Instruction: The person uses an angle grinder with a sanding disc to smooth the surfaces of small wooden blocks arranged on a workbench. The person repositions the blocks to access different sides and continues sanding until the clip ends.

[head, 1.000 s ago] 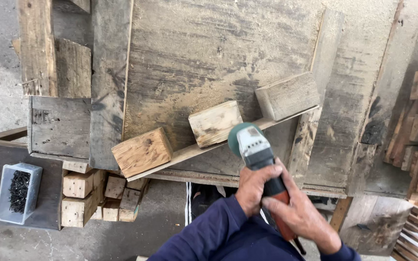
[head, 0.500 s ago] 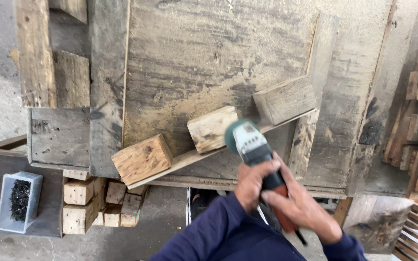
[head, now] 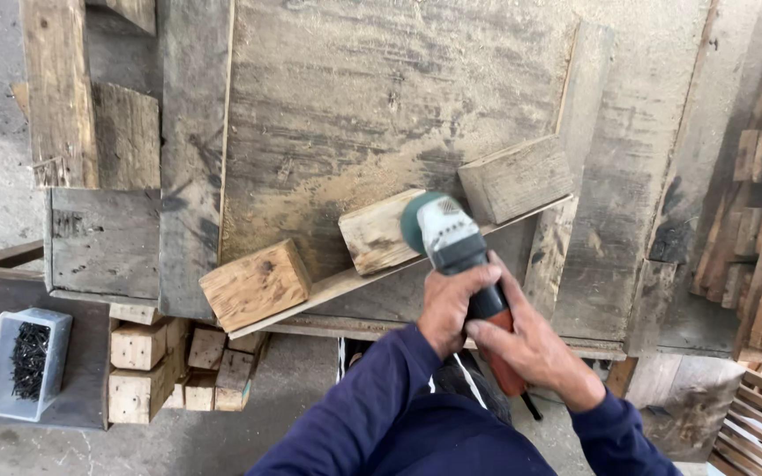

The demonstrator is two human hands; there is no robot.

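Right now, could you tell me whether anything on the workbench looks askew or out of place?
Only mildly: the thin wooden strip lies diagonally across the bench's board lines, with three wood blocks tilted along it. Both hands grip the angle grinder at the middle block.

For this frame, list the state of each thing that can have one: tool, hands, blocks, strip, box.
Angle grinder: held in both hands, head against the middle block.
Left hand: gripping the grinder body.
Right hand: gripping the rear handle.
Middle block: resting on the strip, touched by the grinder.
Left block: on the strip, untouched.
Right block: on the strip, untouched.
Wooden strip: lying slanted on the bench.
Plastic box: open, holding dark nails.
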